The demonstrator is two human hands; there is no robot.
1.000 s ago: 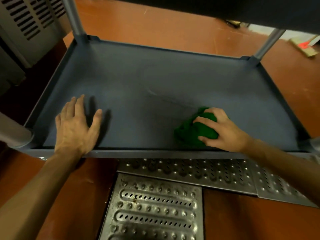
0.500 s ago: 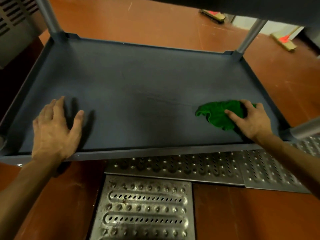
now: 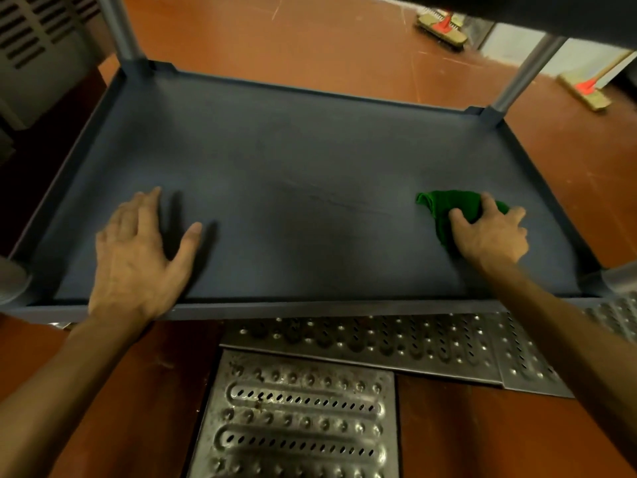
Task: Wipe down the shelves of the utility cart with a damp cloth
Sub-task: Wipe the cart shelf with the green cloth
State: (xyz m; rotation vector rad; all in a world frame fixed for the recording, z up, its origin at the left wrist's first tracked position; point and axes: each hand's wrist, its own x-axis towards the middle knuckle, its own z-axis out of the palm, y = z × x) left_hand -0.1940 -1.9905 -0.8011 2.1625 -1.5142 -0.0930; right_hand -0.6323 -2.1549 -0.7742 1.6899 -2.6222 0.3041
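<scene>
A dark grey lower shelf [image 3: 296, 160] of the utility cart fills the middle of the head view, with a raised rim all round. A crumpled green cloth [image 3: 444, 205] lies on its right part. My right hand [image 3: 489, 232] presses on the cloth with fingers curled over it, close to the right rim. My left hand [image 3: 138, 257] rests flat on the shelf's near left part, fingers straight and spread. Faint dark streaks mark the shelf's centre.
Grey metal posts rise at the far corners [image 3: 117, 29] [image 3: 524, 70]. The dark underside of the shelf above [image 3: 517, 12] overhangs. Perforated steel drain grates [image 3: 296, 419] lie in the red-brown floor at my feet. Two brushes [image 3: 443, 29] [image 3: 586, 88] lie beyond; a vented appliance [image 3: 31, 50] stands left.
My right hand slid the green cloth from the shelf's near middle to its right side. My left hand stayed flat on the near left part. The view shifted slightly.
</scene>
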